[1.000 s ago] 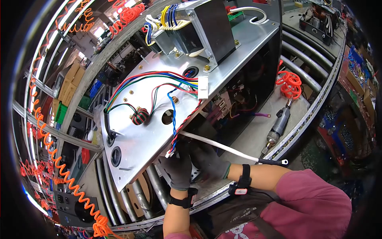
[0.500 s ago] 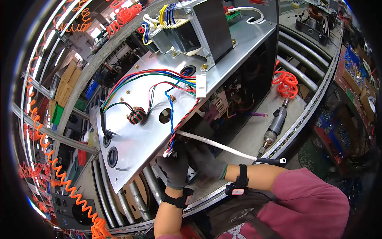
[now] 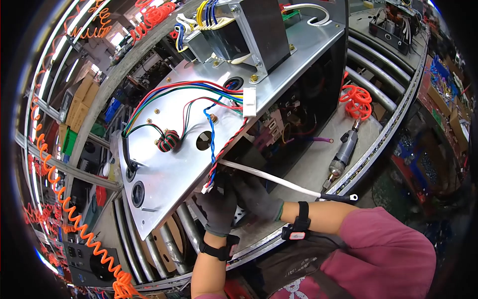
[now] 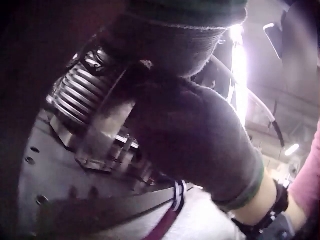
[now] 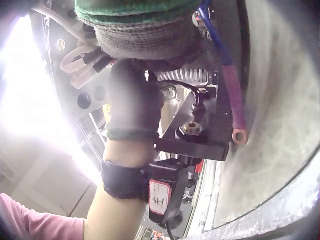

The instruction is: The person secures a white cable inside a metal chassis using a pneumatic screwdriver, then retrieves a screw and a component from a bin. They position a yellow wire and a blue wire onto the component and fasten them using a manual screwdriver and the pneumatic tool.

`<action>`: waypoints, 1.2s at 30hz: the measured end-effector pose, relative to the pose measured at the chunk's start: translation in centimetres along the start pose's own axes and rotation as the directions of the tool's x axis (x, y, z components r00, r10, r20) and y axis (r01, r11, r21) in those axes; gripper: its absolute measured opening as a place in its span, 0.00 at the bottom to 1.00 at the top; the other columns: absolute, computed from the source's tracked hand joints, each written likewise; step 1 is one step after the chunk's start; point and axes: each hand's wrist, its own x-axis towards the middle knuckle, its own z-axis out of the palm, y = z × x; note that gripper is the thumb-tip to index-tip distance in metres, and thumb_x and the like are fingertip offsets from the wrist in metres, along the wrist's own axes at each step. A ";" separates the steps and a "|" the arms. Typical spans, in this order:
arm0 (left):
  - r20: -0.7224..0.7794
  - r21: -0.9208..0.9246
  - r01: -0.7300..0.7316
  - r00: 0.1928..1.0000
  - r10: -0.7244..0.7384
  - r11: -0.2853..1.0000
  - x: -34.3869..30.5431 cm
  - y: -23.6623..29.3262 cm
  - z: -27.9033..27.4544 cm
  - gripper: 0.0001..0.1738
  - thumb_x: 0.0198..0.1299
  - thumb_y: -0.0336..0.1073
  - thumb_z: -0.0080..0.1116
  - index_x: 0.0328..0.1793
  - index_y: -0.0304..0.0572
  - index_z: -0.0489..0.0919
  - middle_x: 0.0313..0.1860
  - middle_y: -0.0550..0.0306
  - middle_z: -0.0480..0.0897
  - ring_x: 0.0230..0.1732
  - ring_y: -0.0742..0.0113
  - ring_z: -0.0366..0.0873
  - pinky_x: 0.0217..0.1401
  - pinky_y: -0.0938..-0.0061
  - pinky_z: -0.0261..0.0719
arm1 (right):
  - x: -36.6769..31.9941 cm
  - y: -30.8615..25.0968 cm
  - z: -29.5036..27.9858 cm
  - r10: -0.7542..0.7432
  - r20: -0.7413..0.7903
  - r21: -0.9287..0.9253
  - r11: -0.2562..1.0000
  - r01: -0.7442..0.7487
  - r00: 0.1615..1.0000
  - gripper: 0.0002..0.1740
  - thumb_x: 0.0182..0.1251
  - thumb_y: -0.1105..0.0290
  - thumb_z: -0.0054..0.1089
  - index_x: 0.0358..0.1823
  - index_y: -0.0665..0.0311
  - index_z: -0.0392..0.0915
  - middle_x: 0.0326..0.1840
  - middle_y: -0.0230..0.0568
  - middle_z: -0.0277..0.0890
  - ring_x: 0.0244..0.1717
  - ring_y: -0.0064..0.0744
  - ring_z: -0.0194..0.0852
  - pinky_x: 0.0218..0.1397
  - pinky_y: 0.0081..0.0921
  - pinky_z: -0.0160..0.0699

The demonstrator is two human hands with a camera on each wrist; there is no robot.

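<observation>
Both hands, in dark grey knit gloves, work close together inside the open side of a metal cabinet, below its bright top plate. My left hand is under the plate's near edge, beside hanging blue and red-black twisted wires that end in a small white plug. To its right, my right hand reaches in beneath a white cable with a ring terminal. Fingertips of both hands are hidden, so I cannot tell what they hold. A ribbed metal part lies near them in the left wrist view.
A transformer stands on the plate, with a wire bundle and white connector nearer. An air screwdriver with a red coiled hose lies at the right. Rollers run beneath. A purple-sleeved ring-terminal lead hangs beside the right hand.
The whole head view has shifted slightly, with the cabinet drifting left and up. Both hands stay together under the plate edge, with only small movement.
</observation>
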 end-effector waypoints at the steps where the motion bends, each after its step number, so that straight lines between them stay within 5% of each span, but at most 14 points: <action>1: -0.013 -0.059 0.023 1.000 -0.024 0.998 0.3 0.0 0.1 0.12 0.51 0.24 0.63 0.44 0.34 0.81 0.41 0.50 0.83 0.45 0.59 0.80 0.51 0.69 0.76 | 0.0 -0.1 -0.1 0.036 0.010 0.009 0.999 -0.036 0.999 0.14 0.75 0.55 0.46 0.43 0.57 0.74 0.18 0.21 0.60 0.15 0.11 0.50 0.16 0.16 0.48; 8: 0.010 -0.037 0.040 0.999 -0.040 0.999 0.9 0.2 -0.4 0.10 0.51 0.28 0.65 0.40 0.37 0.82 0.38 0.49 0.84 0.41 0.56 0.83 0.45 0.70 0.79 | 0.1 -0.6 0.1 0.144 0.005 0.027 0.989 -0.144 0.990 0.14 0.75 0.55 0.46 0.43 0.56 0.73 0.18 0.22 0.60 0.15 0.12 0.51 0.16 0.16 0.49; 10: 0.073 -0.052 0.052 0.996 -0.048 0.997 0.4 -0.1 -0.7 0.14 0.51 0.26 0.63 0.46 0.35 0.79 0.45 0.48 0.81 0.45 0.55 0.81 0.50 0.68 0.77 | 0.2 0.5 0.1 -0.044 -0.012 -0.176 0.984 0.041 0.999 0.15 0.74 0.53 0.47 0.45 0.56 0.73 0.19 0.22 0.60 0.15 0.12 0.51 0.16 0.16 0.49; 12: 0.138 -0.066 0.068 0.989 -0.058 0.995 0.1 -0.5 -0.9 0.20 0.51 0.23 0.61 0.52 0.33 0.77 0.52 0.46 0.78 0.49 0.54 0.78 0.54 0.65 0.75 | 0.3 1.0 0.0 -0.052 -0.007 -0.134 0.990 0.051 0.999 0.15 0.74 0.53 0.47 0.46 0.56 0.72 0.19 0.23 0.61 0.15 0.12 0.52 0.16 0.16 0.49; 14: 0.120 0.077 -0.079 0.990 0.069 0.994 0.4 -0.3 -0.9 0.20 0.51 0.25 0.61 0.53 0.34 0.77 0.52 0.46 0.78 0.51 0.52 0.78 0.54 0.64 0.76 | 0.2 0.9 0.1 -0.064 -0.009 -0.094 0.994 0.063 0.998 0.16 0.73 0.52 0.48 0.47 0.57 0.72 0.19 0.23 0.61 0.15 0.13 0.52 0.16 0.15 0.49; 18: 0.227 0.082 0.145 0.961 -0.160 0.986 0.6 1.0 -1.4 0.15 0.54 0.30 0.59 0.49 0.38 0.80 0.49 0.45 0.81 0.53 0.48 0.77 0.56 0.62 0.74 | 0.2 0.6 0.2 0.016 -0.050 -0.096 0.995 -0.020 0.999 0.17 0.73 0.52 0.47 0.47 0.58 0.73 0.19 0.24 0.63 0.15 0.14 0.54 0.16 0.16 0.50; 20: 0.142 0.039 0.100 0.984 -0.104 0.994 0.2 0.2 -0.7 0.14 0.53 0.31 0.59 0.47 0.40 0.82 0.50 0.45 0.81 0.54 0.47 0.75 0.58 0.62 0.71 | 0.0 0.2 0.6 0.002 -0.062 -0.091 0.996 -0.008 0.998 0.17 0.73 0.53 0.46 0.47 0.57 0.74 0.20 0.25 0.64 0.15 0.14 0.54 0.16 0.16 0.50; 23: 0.102 0.041 0.075 0.992 -0.079 0.996 0.1 0.2 -0.6 0.14 0.50 0.32 0.62 0.44 0.42 0.83 0.52 0.47 0.81 0.56 0.47 0.73 0.62 0.58 0.67 | -1.1 -1.6 1.4 0.003 -0.143 -0.043 0.999 -0.009 0.990 0.17 0.73 0.54 0.46 0.46 0.59 0.75 0.20 0.26 0.66 0.16 0.15 0.57 0.18 0.17 0.55; 26: 0.112 0.034 0.015 0.994 -0.019 0.999 0.4 0.6 -1.0 0.19 0.45 0.35 0.66 0.47 0.43 0.83 0.52 0.47 0.80 0.57 0.44 0.71 0.62 0.56 0.67 | -3.4 -4.3 -0.5 0.148 -0.166 -0.183 0.967 -0.178 0.975 0.19 0.71 0.54 0.48 0.49 0.62 0.75 0.24 0.32 0.71 0.22 0.22 0.69 0.25 0.22 0.67; 27: 0.102 0.026 0.018 0.995 -0.020 0.999 0.6 0.6 -1.1 0.19 0.45 0.35 0.66 0.47 0.43 0.83 0.52 0.47 0.80 0.57 0.44 0.71 0.62 0.56 0.67 | -4.0 -4.8 -2.9 -0.025 0.003 -0.528 0.849 0.023 1.000 0.19 0.70 0.55 0.50 0.50 0.63 0.74 0.28 0.36 0.73 0.28 0.26 0.73 0.31 0.26 0.71; 28: 0.022 0.049 -0.067 0.998 0.066 0.997 0.9 0.7 -1.1 0.20 0.44 0.39 0.67 0.47 0.48 0.83 0.48 0.49 0.81 0.53 0.47 0.74 0.58 0.57 0.69 | -4.9 -5.7 -5.4 -0.117 0.223 -0.768 0.591 0.248 0.968 0.21 0.69 0.56 0.52 0.52 0.65 0.74 0.31 0.39 0.75 0.34 0.31 0.76 0.37 0.29 0.75; 30: -0.081 0.065 -0.113 0.990 0.118 0.992 0.8 0.7 -0.4 0.21 0.43 0.42 0.67 0.47 0.54 0.84 0.45 0.52 0.82 0.48 0.50 0.77 0.55 0.58 0.71 | -4.8 -11.3 -9.7 0.014 0.355 -0.898 0.282 0.338 0.935 0.20 0.65 0.58 0.57 0.55 0.60 0.74 0.40 0.40 0.77 0.42 0.36 0.77 0.45 0.31 0.76; 34: -0.202 0.137 0.056 0.979 -0.027 0.989 0.2 0.4 1.0 0.24 0.43 0.44 0.66 0.51 0.52 0.82 0.47 0.52 0.81 0.53 0.49 0.74 0.57 0.56 0.69 | -4.4 -18.8 -17.2 0.314 0.360 -0.752 -0.460 0.472 0.879 0.28 0.49 0.49 0.67 0.51 0.52 0.77 0.51 0.39 0.76 0.58 0.43 0.71 0.62 0.43 0.66; 36: -0.218 0.190 0.032 0.976 0.010 0.981 0.3 0.9 0.9 0.21 0.44 0.44 0.65 0.48 0.53 0.82 0.46 0.55 0.82 0.53 0.50 0.74 0.56 0.56 0.69 | -3.6 -19.8 -19.7 0.398 0.540 -0.572 -0.473 0.670 0.742 0.33 0.42 0.45 0.70 0.50 0.50 0.76 0.50 0.39 0.75 0.58 0.42 0.70 0.63 0.48 0.62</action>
